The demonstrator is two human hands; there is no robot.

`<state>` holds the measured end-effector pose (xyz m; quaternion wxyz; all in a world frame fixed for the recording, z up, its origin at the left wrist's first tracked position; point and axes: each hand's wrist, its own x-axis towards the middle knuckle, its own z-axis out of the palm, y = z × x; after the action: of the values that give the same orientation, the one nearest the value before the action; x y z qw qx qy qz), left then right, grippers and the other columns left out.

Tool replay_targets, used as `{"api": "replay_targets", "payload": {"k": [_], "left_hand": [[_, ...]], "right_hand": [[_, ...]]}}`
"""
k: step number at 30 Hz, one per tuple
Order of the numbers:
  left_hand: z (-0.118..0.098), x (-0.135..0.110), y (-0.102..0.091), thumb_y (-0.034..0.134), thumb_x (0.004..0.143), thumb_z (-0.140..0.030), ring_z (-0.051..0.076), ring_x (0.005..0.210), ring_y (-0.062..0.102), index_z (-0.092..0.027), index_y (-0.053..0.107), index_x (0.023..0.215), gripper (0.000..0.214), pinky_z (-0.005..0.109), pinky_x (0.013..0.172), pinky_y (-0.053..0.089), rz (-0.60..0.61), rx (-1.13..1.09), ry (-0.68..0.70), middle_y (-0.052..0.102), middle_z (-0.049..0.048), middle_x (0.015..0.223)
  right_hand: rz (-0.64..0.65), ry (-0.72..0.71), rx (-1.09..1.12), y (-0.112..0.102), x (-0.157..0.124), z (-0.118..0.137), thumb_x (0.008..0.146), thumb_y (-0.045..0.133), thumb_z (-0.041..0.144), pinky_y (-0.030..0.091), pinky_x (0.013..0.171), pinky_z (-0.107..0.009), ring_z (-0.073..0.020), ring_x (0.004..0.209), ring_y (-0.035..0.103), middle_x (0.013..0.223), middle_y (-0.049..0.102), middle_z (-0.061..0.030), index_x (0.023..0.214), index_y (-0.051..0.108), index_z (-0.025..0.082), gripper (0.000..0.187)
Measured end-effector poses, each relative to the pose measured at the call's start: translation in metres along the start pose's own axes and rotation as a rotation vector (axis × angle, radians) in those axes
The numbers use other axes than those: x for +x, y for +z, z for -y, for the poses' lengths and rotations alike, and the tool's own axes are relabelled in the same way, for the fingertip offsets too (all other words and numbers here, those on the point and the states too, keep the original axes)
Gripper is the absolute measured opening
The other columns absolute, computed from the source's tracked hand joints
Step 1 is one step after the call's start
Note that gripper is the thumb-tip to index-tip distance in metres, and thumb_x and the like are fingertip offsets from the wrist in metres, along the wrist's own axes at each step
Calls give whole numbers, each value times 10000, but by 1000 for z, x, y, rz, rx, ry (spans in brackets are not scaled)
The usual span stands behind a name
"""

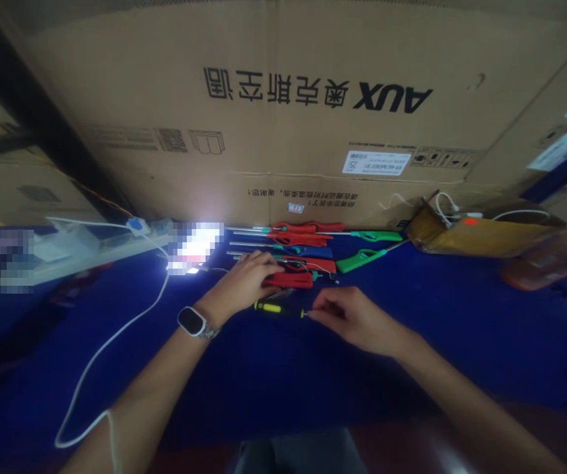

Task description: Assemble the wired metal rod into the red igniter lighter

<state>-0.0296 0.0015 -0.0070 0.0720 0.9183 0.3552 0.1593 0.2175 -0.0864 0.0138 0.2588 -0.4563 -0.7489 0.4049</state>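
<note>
My left hand [244, 283], a watch on its wrist, lies with curled fingers over a red long-nosed lighter [291, 280] on the blue cloth. Just below it lies a small screwdriver with a yellow and black handle [273, 307]. My right hand [350, 316] pinches the screwdriver's tip end with thumb and forefinger. Behind them several more lighters lie side by side, red ones [303, 234], a blue one [308, 251] and green ones [362, 259], metal noses pointing left.
A big AUX cardboard box [313, 112] stands right behind the lighters. A white cable [116, 339] runs from a power strip [96, 247] at left towards me. A brown open box [485, 237] with wires sits at right.
</note>
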Motion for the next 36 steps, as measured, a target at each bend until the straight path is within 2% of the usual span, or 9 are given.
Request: {"api": "replay_targets", "payload": {"k": [3,8,11,16,20,26,32,34,36], "left_hand": [[-3,-1,-2,723,837,-249,297,1114,576,-223,693,1174,339,489,963,459,-39,-35,-8,646,80,1193],[-29,6,-6,661,856,-213,271,1157,586,-215,655,1186,330,494,1021,463,-300,-202,29,649,86,1211],[-50,18,2,611,936,-287,202,941,672,-193,668,1076,178,393,892,543,-407,-461,-25,712,64,998],[-61,34,17,662,908,-286,141,715,673,-198,662,996,125,262,664,535,-508,-730,-175,712,1,802],[-57,40,14,678,888,-274,134,699,652,-195,648,983,127,256,661,515,-520,-745,-189,684,-17,762],[-56,56,5,660,900,-253,141,743,644,-188,617,956,96,264,684,509,-592,-740,-188,672,-4,786],[-59,51,8,643,907,-222,146,799,643,-181,624,974,81,290,744,538,-574,-626,-63,641,36,937],[-54,41,9,654,902,-224,170,884,643,-185,625,1070,176,324,814,545,-526,-531,-24,637,59,1021],[-45,31,11,715,868,-262,223,1033,623,-200,635,1124,276,385,919,529,-369,-391,21,644,73,1089]], "right_hand": [[-18,65,219,-9,-1,-10,897,642,505,310,485,-237,-87,478,433,558,505,57,795,590,184,341],[-123,54,448,-2,19,-23,884,601,620,319,440,-236,-86,416,414,601,654,7,841,489,215,422],[-147,-7,435,1,33,-22,891,582,621,372,454,-241,-110,461,489,614,633,15,870,481,222,412],[-236,-123,288,-8,52,-17,853,647,501,426,538,-248,-108,553,502,642,543,44,791,484,220,331],[-267,-134,220,-14,60,-12,818,674,418,476,591,-268,-123,632,558,746,583,16,811,516,204,267],[-238,-76,465,-15,62,3,815,679,486,495,431,-242,-136,609,649,960,616,-7,1086,448,246,429],[-493,-192,313,-20,73,-4,926,582,508,504,482,-216,-123,640,645,858,628,8,1000,459,249,296],[-516,-228,279,-21,74,-9,915,620,482,517,507,-221,-130,668,655,867,636,-1,996,471,241,295],[-502,-241,328,-20,72,-12,918,621,479,520,493,-226,-139,660,662,845,633,2,1027,470,239,304]]}}
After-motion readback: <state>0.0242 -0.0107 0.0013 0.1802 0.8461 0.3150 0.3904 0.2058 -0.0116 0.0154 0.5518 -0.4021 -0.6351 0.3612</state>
